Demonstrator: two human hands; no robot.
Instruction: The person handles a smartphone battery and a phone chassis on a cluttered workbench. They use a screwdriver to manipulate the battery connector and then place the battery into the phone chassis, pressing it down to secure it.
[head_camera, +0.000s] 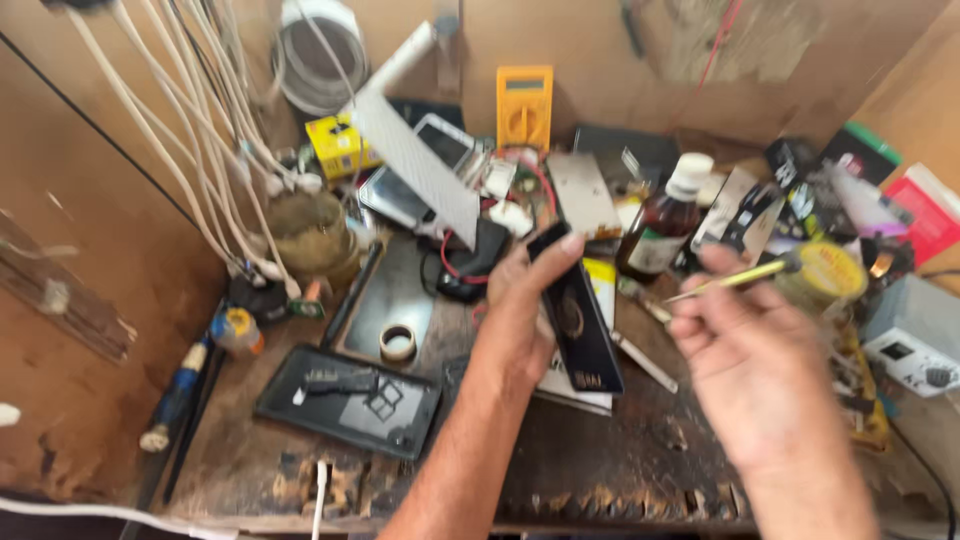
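The dark phone (578, 310) sits in the left hand (520, 320) above the middle of the cluttered workbench (600, 470), its back face turned up toward the camera and its long side tilted from far-left to near-right, which keeps the flat back open to the tool coming in from the right; the fingers wrap round its left edge with the thumb (560, 250) laid across the far end, a firm clasp that leaves most of the back uncovered. The right hand (745, 360), blurred, is closed round a thin yellow-handled tool (735, 278), pinched pen-style so the tip points left toward the phone, though the tip is apart from it and hangs over the bench. Whether the tip is a blade or a driver I cannot tell. On the near-left lies a black tablet shell (350, 400) face down with small parts on it, and just beyond it a roll of tape (398, 342) rests on a dark plate, both within easy reach of the left arm. Far back stand a yellow multimeter (524, 105) propped against the wall, a brown bottle with a white cap (662, 225) to its right, and a bundle of white cables (190, 150) hanging down on the far-left, kept off the working surface. A small grey box with a knob (915, 345) sits at the right edge
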